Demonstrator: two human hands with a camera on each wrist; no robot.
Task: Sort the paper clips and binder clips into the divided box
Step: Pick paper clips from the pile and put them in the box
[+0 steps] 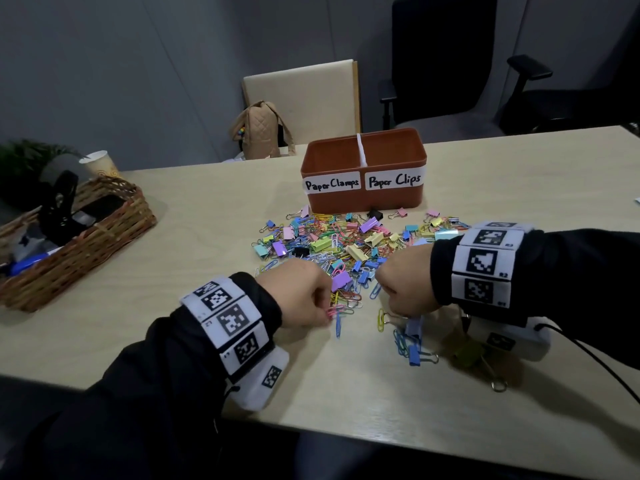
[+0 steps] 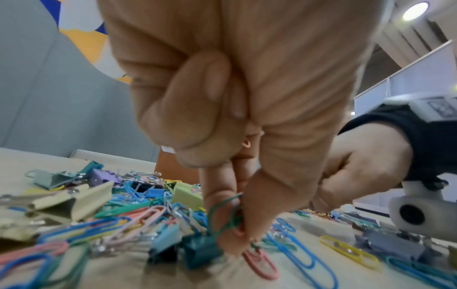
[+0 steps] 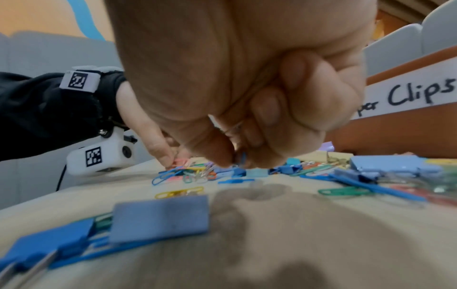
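An orange-brown divided box [image 1: 363,202] stands at mid-table, labelled "Paper Clamps" on the left and "Paper Clips" on the right. A pile of coloured paper clips and binder clips [image 1: 346,237] lies in front of it. At the pile's near edge my left hand [image 1: 327,315] pinches a green and a pink paper clip [image 2: 259,262] between thumb and forefinger, on the table. My right hand [image 1: 381,289], curled like a fist, pinches a blue paper clip [image 3: 243,156] at the tabletop. The box [image 3: 395,133] sits just behind it.
A wicker basket [image 1: 86,244] with a black clamp and pens sits at the left, a paper cup [image 1: 100,164] behind it. Loose blue [image 1: 414,355] and olive [image 1: 467,351] binder clips lie near the front. A backpack [image 1: 259,133] rests on a chair beyond the table.
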